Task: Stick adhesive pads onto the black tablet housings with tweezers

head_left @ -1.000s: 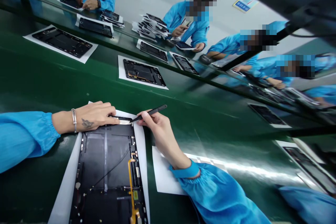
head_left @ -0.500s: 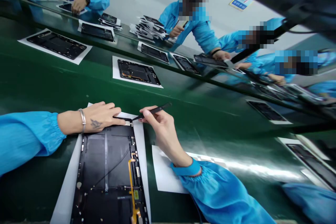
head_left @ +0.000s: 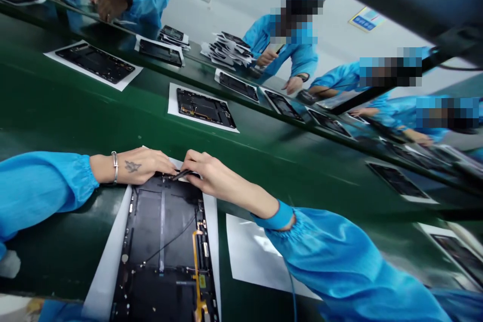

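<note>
Our left hand (head_left: 139, 166) lies flat, its fingers stretched out together over the top edge of an open tablet housing (head_left: 162, 246), with a metal bangle (head_left: 114, 167) on the wrist and a tattoo (head_left: 131, 166) on the back of the hand. Our right hand (head_left: 211, 176) comes in from the other side, its fingers closed in a pinch on black tweezers (head_left: 183, 175), whose tips sit at that same edge, between the two hands; whether they grip anything there, we cannot tell. The two hands almost meet. Toward us from the hands, the housing lies on a white paper sheet (head_left: 107, 266), with an orange flex cable (head_left: 196, 261) running along its right side. Under our right forearm lies a second paper sheet (head_left: 249, 256) on a green conveyor belt (head_left: 264, 176). Beyond our hands, more tablet housings (head_left: 206, 108) sit on paper along the belt, a loose stack of dark panels (head_left: 226, 50) lies farther off, and co-workers in blue smocks (head_left: 298, 58) stand across from us.
</note>
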{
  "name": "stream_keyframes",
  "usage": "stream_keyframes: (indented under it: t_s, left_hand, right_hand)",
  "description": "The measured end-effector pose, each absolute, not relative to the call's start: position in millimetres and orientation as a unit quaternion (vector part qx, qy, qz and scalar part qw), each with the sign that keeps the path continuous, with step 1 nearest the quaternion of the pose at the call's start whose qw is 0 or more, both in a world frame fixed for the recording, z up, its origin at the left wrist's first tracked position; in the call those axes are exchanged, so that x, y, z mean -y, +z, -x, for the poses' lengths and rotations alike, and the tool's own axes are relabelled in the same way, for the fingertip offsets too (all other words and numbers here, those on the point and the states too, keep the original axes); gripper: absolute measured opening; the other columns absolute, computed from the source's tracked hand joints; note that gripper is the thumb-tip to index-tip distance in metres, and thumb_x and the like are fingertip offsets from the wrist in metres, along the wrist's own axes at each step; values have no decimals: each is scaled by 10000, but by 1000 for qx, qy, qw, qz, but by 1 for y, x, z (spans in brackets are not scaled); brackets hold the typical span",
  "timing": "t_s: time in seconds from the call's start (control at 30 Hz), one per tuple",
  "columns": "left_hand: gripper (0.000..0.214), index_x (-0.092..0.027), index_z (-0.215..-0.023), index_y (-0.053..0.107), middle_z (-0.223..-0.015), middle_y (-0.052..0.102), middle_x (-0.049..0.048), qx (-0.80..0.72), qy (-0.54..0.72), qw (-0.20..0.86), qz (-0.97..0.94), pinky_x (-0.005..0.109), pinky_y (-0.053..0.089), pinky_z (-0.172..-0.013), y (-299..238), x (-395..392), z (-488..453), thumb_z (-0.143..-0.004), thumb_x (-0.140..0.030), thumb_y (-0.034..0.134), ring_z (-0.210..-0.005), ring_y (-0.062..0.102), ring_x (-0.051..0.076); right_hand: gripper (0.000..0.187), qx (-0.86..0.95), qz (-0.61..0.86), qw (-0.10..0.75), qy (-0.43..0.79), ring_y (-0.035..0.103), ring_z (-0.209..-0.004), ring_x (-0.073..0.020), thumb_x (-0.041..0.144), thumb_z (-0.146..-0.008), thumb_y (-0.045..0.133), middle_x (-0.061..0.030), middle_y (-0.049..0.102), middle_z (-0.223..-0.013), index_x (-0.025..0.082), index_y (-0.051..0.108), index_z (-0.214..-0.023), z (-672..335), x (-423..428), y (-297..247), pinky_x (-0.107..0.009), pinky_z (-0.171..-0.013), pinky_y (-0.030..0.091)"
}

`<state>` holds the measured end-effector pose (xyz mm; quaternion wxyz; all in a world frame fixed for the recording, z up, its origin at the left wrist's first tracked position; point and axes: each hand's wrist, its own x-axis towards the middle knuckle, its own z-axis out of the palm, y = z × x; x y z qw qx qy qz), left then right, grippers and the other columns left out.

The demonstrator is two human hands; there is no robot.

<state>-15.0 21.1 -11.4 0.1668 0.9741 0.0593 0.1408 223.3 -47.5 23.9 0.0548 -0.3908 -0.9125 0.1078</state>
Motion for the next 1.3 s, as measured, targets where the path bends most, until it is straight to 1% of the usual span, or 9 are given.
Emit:
stream_keyframes:
  t_s: [0.4, 0.53, 0.67, 0.77, 0.83, 0.9, 0.97, 1.13, 1.3]
  left_hand:
    - [388, -168, -1036, 720, -1142, 733, 78, -33, 152, 157, -975, 282, 506, -966, -4, -16, 10, -846, 5, 429, -1104, 659, 209]
    - [432, -164, -1128, 716, -1192, 722, 90, -39, 139, 127, -981, 303, 494, -986, -7, -17, 10, -861, -3, 417, -1141, 645, 219]
    - [487, -205, -1244, 678, -1263, 699, 63, -44, 126, 126, -983, 296, 485, -989, -10, -19, 12, -870, -12, 433, -1208, 614, 208]
    - [481, -209, -1236, 683, -1255, 703, 66, -42, 131, 118, -983, 296, 484, -981, -11, -21, 13, -870, -20, 434, -1200, 618, 206]
    - [483, -197, -1221, 689, -1247, 706, 74, -32, 137, 114, -983, 299, 481, -984, -11, -21, 13, -862, -10, 424, -1189, 623, 205]
    - [486, -196, -1207, 695, -1247, 707, 73, -28, 136, 115, -984, 302, 484, -970, -12, -21, 13, -857, -3, 419, -1190, 623, 207]
    - [480, -206, -1194, 700, -1249, 708, 65, -33, 134, 115, -984, 306, 489, -955, -12, -22, 13, -860, -5, 422, -1193, 619, 210]
    - [459, -190, -1203, 696, -1227, 714, 87, -26, 155, 115, -981, 330, 500, -948, -14, -23, 14, -871, -16, 431, -1179, 623, 224]
    - [495, -208, -1194, 698, -1251, 706, 63, -39, 137, 116, -983, 319, 481, -982, -12, -21, 14, -834, 14, 442, -1204, 610, 215]
  right_hand:
    - [167, 931, 347, -105, 34, 481, -757, -192, 62, -886, 458, -87, 562, -938, 163, 579, -944, -206, 45, 37, -335, -707, 352]
    - [199, 929, 344, -137, 16, 472, -747, -194, 44, -875, 437, -92, 560, -937, 154, 586, -948, -211, 48, 42, -342, -715, 348]
    - [155, 911, 383, -150, 35, 449, -671, -166, 82, -895, 452, -83, 561, -914, 157, 588, -885, -227, 49, 44, -318, -651, 337]
    - [157, 904, 408, -95, 84, 486, -675, -156, 120, -925, 460, -73, 561, -902, 162, 598, -862, -241, 53, 39, -296, -628, 366]
    - [192, 898, 426, -2, 107, 547, -752, -176, 109, -935, 442, -81, 572, -918, 163, 622, -894, -250, 61, 32, -305, -680, 427]
    - [256, 885, 437, 103, 121, 588, -850, -203, 85, -939, 418, -89, 589, -949, 173, 652, -992, -256, 73, 21, -340, -757, 477]
    - [330, 875, 434, 167, 135, 601, -932, -222, 83, -942, 418, -94, 599, -1000, 210, 664, -1121, -259, 85, 11, -376, -806, 502]
    - [375, 867, 436, 196, 140, 560, -987, -251, 143, -954, 487, -101, 575, -1105, 289, 660, -1253, -254, 100, -7, -438, -843, 513]
    - [299, 837, 472, 225, 163, 554, -1000, -258, 165, -968, 498, -94, 583, -1035, 270, 694, -1167, -257, 100, -8, -443, -860, 496]
